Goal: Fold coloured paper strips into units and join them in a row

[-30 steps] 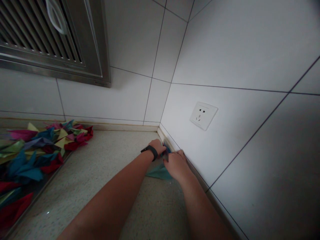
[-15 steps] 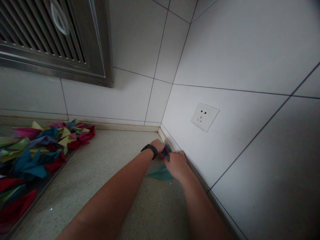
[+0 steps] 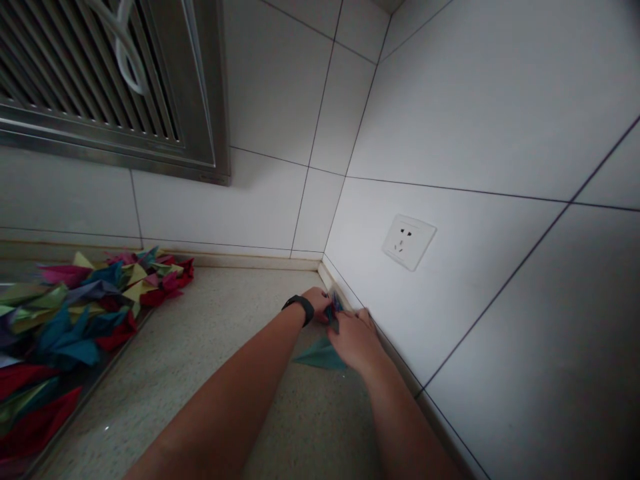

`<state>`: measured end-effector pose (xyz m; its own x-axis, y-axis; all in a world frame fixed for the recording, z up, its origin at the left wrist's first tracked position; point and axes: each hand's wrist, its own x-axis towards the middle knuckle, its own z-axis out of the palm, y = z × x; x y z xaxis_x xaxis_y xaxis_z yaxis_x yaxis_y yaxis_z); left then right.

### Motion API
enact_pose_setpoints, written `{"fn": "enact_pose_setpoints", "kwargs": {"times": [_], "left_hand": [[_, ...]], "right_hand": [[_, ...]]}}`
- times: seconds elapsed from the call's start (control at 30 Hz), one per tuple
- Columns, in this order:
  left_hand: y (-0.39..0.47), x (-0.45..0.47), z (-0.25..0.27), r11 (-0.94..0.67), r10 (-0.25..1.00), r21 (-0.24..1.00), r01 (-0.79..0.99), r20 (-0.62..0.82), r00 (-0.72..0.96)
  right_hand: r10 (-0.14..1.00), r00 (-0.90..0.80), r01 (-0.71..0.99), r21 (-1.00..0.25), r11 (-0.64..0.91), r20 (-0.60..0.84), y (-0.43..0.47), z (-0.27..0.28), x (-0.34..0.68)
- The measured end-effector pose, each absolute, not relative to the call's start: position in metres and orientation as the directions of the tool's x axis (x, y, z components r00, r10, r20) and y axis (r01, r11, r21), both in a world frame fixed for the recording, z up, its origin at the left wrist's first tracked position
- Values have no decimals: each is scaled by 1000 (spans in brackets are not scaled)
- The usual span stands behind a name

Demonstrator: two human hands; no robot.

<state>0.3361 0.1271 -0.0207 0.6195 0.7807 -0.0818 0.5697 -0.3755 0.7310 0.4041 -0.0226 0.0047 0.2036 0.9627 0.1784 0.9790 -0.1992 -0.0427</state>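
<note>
Close to the wall corner, my left hand (image 3: 316,303), with a black band (image 3: 300,308) at its wrist, has its fingers curled on a small multicoloured bundle (image 3: 336,304). Blue, purple and red show on the bundle, which looks like coloured paper; much of it is hidden by my hands. My right hand (image 3: 354,335) reaches to the same bundle from the right, thumb and fingers closing at its near side. Flat on the counter beneath my hands lies a teal folded paper (image 3: 320,355), partly covered by the right hand.
Many folded paper pieces (image 3: 85,313) in several colours are heaped at the left, over a dark flat panel. A metal range hood (image 3: 210,133) with a white cable (image 3: 131,67) hangs above. On the right wall is a socket (image 3: 409,241). The speckled counter (image 3: 215,313) meets tiled walls.
The view has shifted slightly, so the whole scene sits a little lower. Both hands stay at the bundle, and their fingers have moved slightly. The teal paper lies where it was.
</note>
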Motion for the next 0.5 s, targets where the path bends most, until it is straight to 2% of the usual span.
{"fn": "enact_pose_setpoints", "kwargs": {"times": [0.2, 0.5], "left_hand": [[125, 341, -21, -278, 756, 800, 532, -160, 635], [131, 343, -26, -221, 784, 848, 482, -139, 605]], "right_hand": [[958, 188, 982, -41, -184, 216, -23, 3, 407], [954, 191, 982, -46, -185, 229, -22, 1, 407]]}}
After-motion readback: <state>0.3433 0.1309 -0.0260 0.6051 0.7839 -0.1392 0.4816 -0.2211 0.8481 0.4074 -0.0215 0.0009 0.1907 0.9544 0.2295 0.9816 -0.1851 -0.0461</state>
